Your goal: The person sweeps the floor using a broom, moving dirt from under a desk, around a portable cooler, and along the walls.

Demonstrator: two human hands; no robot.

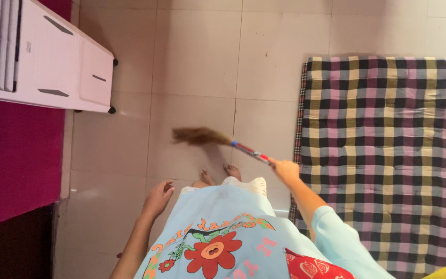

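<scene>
One grass broom (218, 140) with a red-and-blue handle, one checked mattress (388, 155) and one white air cooler (47, 57) on castors appear on the tiled floor (192, 62). Two hands, the left hand (158, 197) and the right hand (283, 169), and two bare feet (218, 174) are visible.

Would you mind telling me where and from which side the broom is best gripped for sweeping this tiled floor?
Grip the broom at the far end of its red-and-blue handle, coming from the mattress side, as the right hand does. The handle is the slim, rigid part; the bristle head is soft and blurred in motion, and it points toward the white cooler. The left hand hangs free.
</scene>
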